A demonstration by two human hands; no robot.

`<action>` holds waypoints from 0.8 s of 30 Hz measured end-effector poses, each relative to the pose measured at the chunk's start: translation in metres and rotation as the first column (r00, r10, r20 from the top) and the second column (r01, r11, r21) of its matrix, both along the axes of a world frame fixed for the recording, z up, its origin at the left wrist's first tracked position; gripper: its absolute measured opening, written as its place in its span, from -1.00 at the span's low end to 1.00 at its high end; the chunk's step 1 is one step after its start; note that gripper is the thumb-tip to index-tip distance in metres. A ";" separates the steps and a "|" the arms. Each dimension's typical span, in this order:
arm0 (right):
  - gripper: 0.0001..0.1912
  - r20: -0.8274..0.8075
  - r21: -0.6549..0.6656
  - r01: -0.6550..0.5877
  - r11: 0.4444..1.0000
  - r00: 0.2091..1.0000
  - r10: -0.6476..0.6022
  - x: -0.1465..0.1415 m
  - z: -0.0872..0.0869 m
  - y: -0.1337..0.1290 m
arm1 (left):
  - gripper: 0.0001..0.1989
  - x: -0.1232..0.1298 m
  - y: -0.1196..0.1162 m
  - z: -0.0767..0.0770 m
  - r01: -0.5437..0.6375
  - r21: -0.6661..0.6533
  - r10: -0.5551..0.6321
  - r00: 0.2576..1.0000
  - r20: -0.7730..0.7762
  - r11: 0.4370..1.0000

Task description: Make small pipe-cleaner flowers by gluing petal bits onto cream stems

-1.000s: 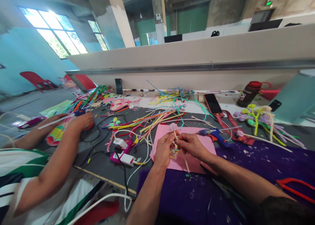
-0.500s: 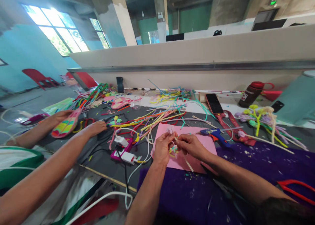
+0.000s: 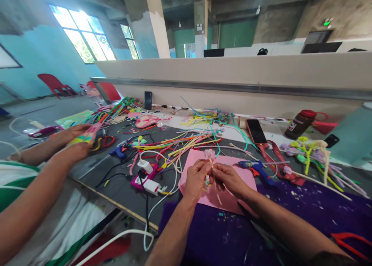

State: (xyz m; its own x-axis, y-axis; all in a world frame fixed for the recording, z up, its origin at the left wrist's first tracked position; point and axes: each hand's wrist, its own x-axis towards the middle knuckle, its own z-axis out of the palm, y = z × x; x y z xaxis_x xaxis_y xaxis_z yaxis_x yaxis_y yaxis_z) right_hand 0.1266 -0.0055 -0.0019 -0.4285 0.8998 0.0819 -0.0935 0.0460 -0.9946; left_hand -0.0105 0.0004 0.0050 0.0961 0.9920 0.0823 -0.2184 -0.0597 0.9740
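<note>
Over the pink sheet (image 3: 189, 160), my left hand (image 3: 195, 182) pinches a small pale lilac fuzzy flower (image 3: 209, 154), which looks made of pipe cleaner. Its petals stick up above the fingertips. My right hand (image 3: 228, 177) meets the left one, fingers closed on the flower's cream stem just under the petals. A pale stem end (image 3: 219, 199) hangs below the hands. Small pastel pieces show partly behind my left fingers; what they are I cannot make out. A blue glue gun (image 3: 259, 172) lies on the sheet's right edge, close to my right hand.
Loose pipe cleaners (image 3: 174, 144) spread behind the sheet. To the left are a magenta power strip (image 3: 136, 182) with cables and a co-worker's hands on a colourful piece (image 3: 92, 134). A phone (image 3: 256, 131), bottle (image 3: 300, 123), purple cloth (image 3: 290, 198) and red-handled tool (image 3: 350, 240) are at right.
The flower now stands higher and clearer above my fingers, and my right hand has closed in on the stem. The co-worker's near hand has drawn back from the cables to the colourful piece.
</note>
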 end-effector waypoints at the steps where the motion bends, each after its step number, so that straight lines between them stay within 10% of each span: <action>1: -0.66 -0.015 -0.020 -0.019 1.000 1.000 0.018 0.001 0.000 0.000 | -0.75 0.000 0.001 0.000 -0.001 0.000 0.001 1.000 0.012 1.000; 15: -0.69 -0.002 -0.083 -0.084 0.993 0.996 0.084 0.001 0.000 -0.001 | -0.78 -0.002 0.002 -0.005 0.181 -0.156 -0.129 0.945 0.300 0.971; 24: -0.74 0.071 -0.030 0.033 0.999 0.997 -0.031 -0.002 -0.006 -0.003 | -0.81 -0.003 0.000 0.003 -0.036 -0.100 0.059 0.971 0.233 0.994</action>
State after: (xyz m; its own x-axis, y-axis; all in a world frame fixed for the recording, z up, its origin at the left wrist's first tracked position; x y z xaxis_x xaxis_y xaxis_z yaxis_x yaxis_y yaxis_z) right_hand 0.1243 -0.0083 -0.0076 -0.4029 0.9149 0.0248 -0.0222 0.0173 -0.9996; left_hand -0.0135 0.0003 0.0078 0.0380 0.9993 0.0027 -0.4413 0.0144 0.8973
